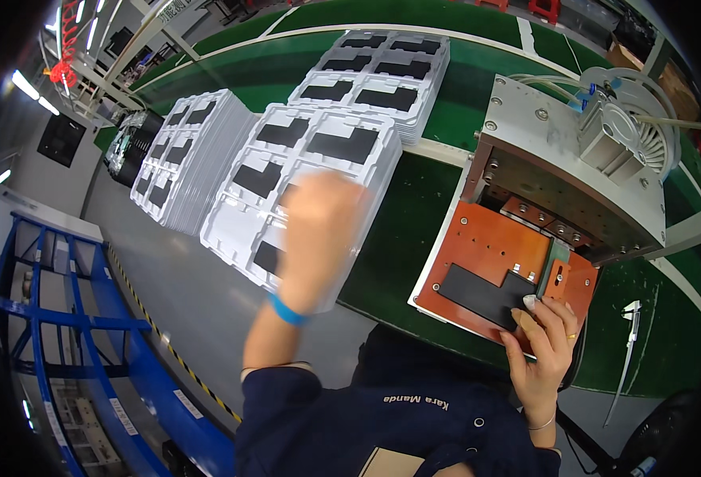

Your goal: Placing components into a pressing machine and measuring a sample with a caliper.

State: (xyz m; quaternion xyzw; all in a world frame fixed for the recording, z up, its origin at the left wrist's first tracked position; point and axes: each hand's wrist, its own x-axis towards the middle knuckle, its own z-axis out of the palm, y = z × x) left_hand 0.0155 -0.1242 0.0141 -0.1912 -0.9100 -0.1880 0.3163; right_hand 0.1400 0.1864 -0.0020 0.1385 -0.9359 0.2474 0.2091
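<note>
Bright overhead strip lights, glare on white trays (pixel 303 171), left hand (pixel 319 238) motion-blurred, fisheye edges bent.

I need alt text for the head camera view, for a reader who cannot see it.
The right hand presses a black L-shaped piece on the orange fixture plate of a grey metal machine, while the blurred left hand reaches over stacked white trays of black pieces on a green table.

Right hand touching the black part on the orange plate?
Touching. Head view: right hand fingertips rest on the black part's near edge, on the orange plate.
</note>
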